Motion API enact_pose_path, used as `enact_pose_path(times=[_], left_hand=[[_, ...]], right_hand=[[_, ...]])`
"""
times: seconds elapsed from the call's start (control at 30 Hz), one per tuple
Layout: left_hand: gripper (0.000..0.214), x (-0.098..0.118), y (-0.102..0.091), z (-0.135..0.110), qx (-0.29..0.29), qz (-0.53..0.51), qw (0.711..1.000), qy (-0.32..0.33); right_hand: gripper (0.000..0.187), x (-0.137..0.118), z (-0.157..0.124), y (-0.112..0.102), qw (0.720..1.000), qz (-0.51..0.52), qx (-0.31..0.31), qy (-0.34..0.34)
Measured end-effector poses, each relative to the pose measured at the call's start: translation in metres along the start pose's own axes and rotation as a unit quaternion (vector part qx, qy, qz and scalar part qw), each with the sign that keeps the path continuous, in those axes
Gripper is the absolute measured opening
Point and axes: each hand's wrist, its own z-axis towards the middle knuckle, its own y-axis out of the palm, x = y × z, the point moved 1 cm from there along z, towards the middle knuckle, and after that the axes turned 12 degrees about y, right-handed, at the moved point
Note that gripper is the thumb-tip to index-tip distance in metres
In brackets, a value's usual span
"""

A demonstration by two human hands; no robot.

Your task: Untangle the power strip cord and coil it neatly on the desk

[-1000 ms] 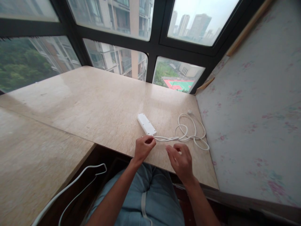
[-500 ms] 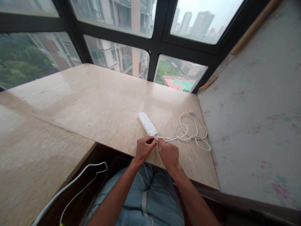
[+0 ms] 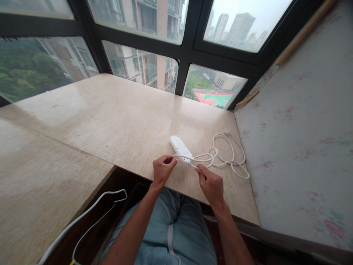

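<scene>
A white power strip [image 3: 181,148] lies face down on the stone ledge, screw holes showing on its back. Its white cord [image 3: 232,163] runs in loose loops to the right, ending at a plug [image 3: 226,132] near the wall. Between thumb and fingers, my left hand [image 3: 162,170] pinches part of the cord just left of the strip's near end. My right hand [image 3: 211,183] is closed on another stretch of the cord, close to the strip's near end and to its right. A length of cord crosses over the strip.
The beige stone ledge [image 3: 132,121] has its front edge right at my lap. Dark-framed windows [image 3: 180,79] border the back, and a floral-papered wall [image 3: 298,147] rises on the right. Another white cable [image 3: 91,206] hangs in the dark gap at lower left.
My hands have moved apart, left hand leftward and right hand rightward, drawing the cord between them. The power strip has shifted slightly right, and cord now lies across it.
</scene>
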Motion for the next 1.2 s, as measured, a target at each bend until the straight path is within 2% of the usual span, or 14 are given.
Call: enact_pose_path(times=[0.07, 0.13, 0.3, 0.37, 0.53, 0.6, 0.67, 0.8, 0.87, 0.9, 0.97, 1.03, 1.17, 1.2], left_hand=[[0.017, 0.0, -0.002, 0.004, 0.002, -0.011, 1.0, -0.002], [0.019, 0.003, -0.002, 0.006, -0.002, -0.029, 1.0, -0.011], [0.02, 0.013, 0.003, 0.003, -0.021, -0.064, 0.997, -0.041], [0.019, 0.015, 0.004, 0.002, -0.022, -0.078, 0.995, -0.049], [0.018, 0.014, 0.004, 0.003, -0.02, -0.099, 0.993, -0.058], [0.019, 0.011, 0.002, 0.002, -0.027, -0.103, 0.993, -0.06], [0.019, 0.008, 0.0, 0.0, -0.03, -0.095, 0.994, -0.055], [0.014, 0.004, -0.009, -0.01, -0.055, -0.062, 0.996, -0.015], [0.011, 0.005, -0.013, -0.016, -0.083, -0.047, 0.995, 0.021], [0.01, 0.006, -0.014, -0.02, -0.097, -0.039, 0.994, 0.041], [0.009, 0.01, -0.015, -0.026, -0.132, -0.021, 0.987, 0.084], [0.009, 0.015, -0.01, -0.032, -0.186, -0.005, 0.975, 0.123], [0.003, 0.026, 0.011, -0.047, -0.285, -0.001, 0.946, 0.154], [0.003, 0.029, 0.016, -0.051, -0.297, -0.001, 0.942, 0.154]], right_hand=[[0.025, 0.007, -0.001, -0.011, 0.994, 0.102, -0.027, -0.016], [0.019, 0.013, 0.0, -0.021, 0.974, 0.222, -0.038, 0.015], [0.013, 0.027, 0.012, -0.036, 0.863, 0.499, 0.021, 0.081], [0.016, 0.033, 0.017, -0.039, 0.825, 0.557, 0.044, 0.086], [0.022, 0.035, 0.027, -0.043, 0.792, 0.594, 0.065, 0.122], [0.023, 0.028, 0.033, -0.044, 0.736, 0.66, 0.073, 0.134], [0.02, 0.017, 0.04, -0.044, 0.662, 0.736, 0.058, 0.127], [0.018, -0.005, 0.053, -0.05, 0.527, 0.844, -0.024, 0.097], [0.021, -0.013, 0.058, -0.056, 0.476, 0.87, -0.075, 0.1], [0.021, -0.016, 0.061, -0.058, 0.463, 0.874, -0.101, 0.106], [0.017, -0.02, 0.07, -0.062, 0.462, 0.866, -0.147, 0.122], [0.011, -0.025, 0.083, -0.06, 0.492, 0.844, -0.163, 0.138], [0.02, -0.052, 0.111, -0.039, 0.613, 0.76, -0.101, 0.191], [0.021, -0.062, 0.117, -0.031, 0.633, 0.743, -0.037, 0.215]])
